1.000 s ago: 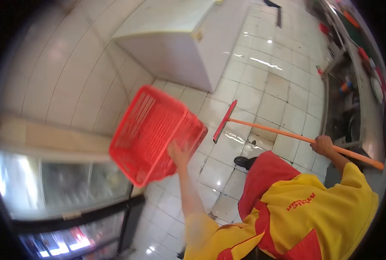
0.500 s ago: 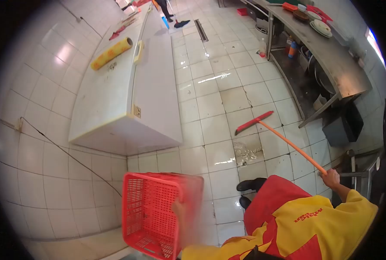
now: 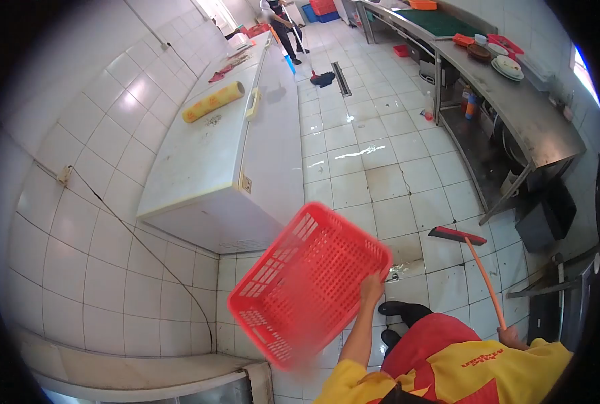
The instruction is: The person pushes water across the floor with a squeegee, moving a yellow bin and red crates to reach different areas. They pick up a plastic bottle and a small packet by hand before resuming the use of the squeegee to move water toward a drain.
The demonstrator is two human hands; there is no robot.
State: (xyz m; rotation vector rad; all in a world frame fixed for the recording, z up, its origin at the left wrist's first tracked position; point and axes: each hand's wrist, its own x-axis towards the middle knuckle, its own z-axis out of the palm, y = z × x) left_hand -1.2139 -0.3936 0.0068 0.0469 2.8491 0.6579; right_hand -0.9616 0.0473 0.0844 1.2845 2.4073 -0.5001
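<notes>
In the head view my left hand is closed on the right rim of a red plastic basket. The basket is tilted, its open top facing up at me, and its slotted walls and perforated bottom show. A blurred smear covers part of its lower side. My right hand, at the lower right, wraps round the orange handle of a floor squeegee. The squeegee's red and dark head rests on the tiles.
On the left stands a white chest freezer with a yellow film roll on top. A steel table carrying plates lines the right. Beneath its near end sits a dark bin. Another person holds a mop further back.
My left hand has lifted and swung the basket up and to the right. The squeegee head has shifted right, nearer the table. The view has tilted, showing more of the other person.
</notes>
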